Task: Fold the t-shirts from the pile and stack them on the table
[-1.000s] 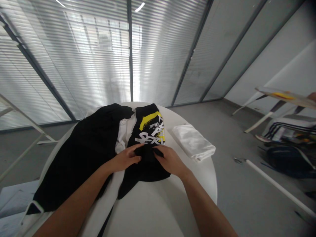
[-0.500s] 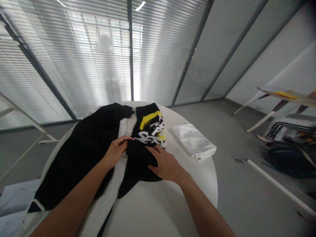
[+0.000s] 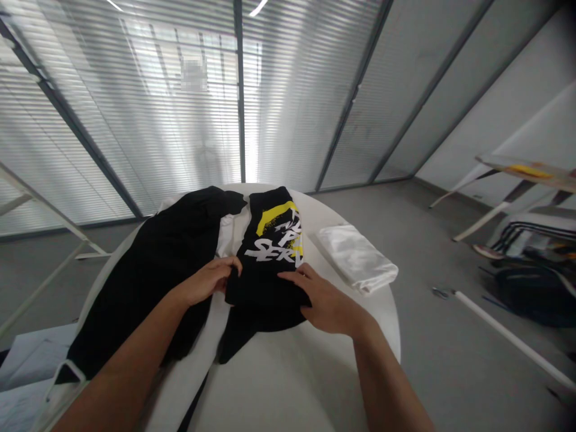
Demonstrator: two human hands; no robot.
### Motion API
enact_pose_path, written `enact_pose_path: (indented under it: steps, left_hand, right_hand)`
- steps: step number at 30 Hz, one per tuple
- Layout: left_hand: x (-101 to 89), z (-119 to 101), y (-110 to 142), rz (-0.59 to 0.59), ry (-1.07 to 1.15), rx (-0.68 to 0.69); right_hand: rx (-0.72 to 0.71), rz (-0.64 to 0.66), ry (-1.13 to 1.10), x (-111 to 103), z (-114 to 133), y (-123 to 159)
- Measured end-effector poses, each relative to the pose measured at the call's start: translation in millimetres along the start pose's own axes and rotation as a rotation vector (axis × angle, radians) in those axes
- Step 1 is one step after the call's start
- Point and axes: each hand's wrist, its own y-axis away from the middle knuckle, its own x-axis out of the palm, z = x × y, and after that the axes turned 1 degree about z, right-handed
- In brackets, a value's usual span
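A black garment with yellow and white lettering lies partly folded in the middle of a round white table. My left hand grips its left edge, fingers curled on the cloth. At the fold's right near corner my right hand pinches the fabric between thumb and fingers. A loose black part of the garment hangs out below the fold towards me.
A large black garment is spread over the table's left half, with white cloth beneath it. A folded white cloth sits at the table's right. Bags and a white pole lie on the floor at right.
Both hands have moved apart from the middle of the garment to its left and right edges. The near part is now folded up, giving a neater rectangle.
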Motion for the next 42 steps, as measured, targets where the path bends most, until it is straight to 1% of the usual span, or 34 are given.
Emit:
enact_pose_path:
  steps: [2,5,8,11,14,17,19,22,24,26,27,29,30,31,33,36,39,42]
  left_hand:
    - [0.0,-1,0,0.013,-0.263,0.003]
    - [6.8,-1,1,0.032,-0.627,0.039]
    - [19.6,2,5,-0.024,-0.871,0.075]
    - [32.0,8,8,-0.050,-1.046,0.107]
    - [37.5,18,4,-0.021,-1.146,0.155]
    - [33.5,27,-4,-0.055,-1.150,0.175]
    - [27.8,29,-8,-0.102,-1.134,0.195]
    - [21.8,23,-8,-0.142,-1.112,0.262]
    - [21.8,14,-5,-0.164,-1.046,0.306]
    - [24.8,5,0,-0.179,-0.875,0.325]
    - [26.8,1,2,-0.163,-0.753,0.315]
    - [30.8,-4,6,-0.067,-0.519,0.252]
    - [32.5,-6,8,0.003,-0.449,0.206]
    - [33.9,-7,10,0.073,-0.425,0.160]
    - [35.8,-10,14,0.201,-0.506,0.085]
    - [38.0,-15,19,0.360,-0.672,0.014]
    - [41.4,-17,20,0.463,-0.676,-0.049]
    - [45.2,-8,15,0.584,-0.612,-0.140]
  right_hand:
    - [0.031,-0.168,0.033,0,-1,-5]
    - [0.102,-0.429,0.091,4,-2,-14]
    - [0.195,-0.616,0.101,10,-5,-20]
    - [0.290,-0.723,0.078,14,-11,-25]
    - [0.341,-0.739,-0.033,16,-19,-28]
    - [0.389,-0.671,-0.188,15,-25,-30]
    - [0.383,-0.632,-0.216,12,-25,-29]
    - [0.259,-0.583,-0.134,6,-23,-23]
    - [0.160,-0.489,-0.084,2,-21,-17]
    - [0.099,-0.363,-0.068,-3,-21,-11]
    - [0.079,-0.305,-0.062,-6,-21,-8]
    - [0.047,-0.212,-0.046,-9,-21,-4]
    - [0.036,-0.177,-0.039,-11,-22,-3]
    - [0.029,-0.145,-0.034,-12,-23,-3]
    - [0.027,-0.078,-0.039,-15,-27,-2]
    - [0.036,0.027,-0.098,-21,-32,2]
    - [0.054,0.107,-0.180,-28,-34,9]
    - [0.089,0.207,-0.274,-34,-36,17]
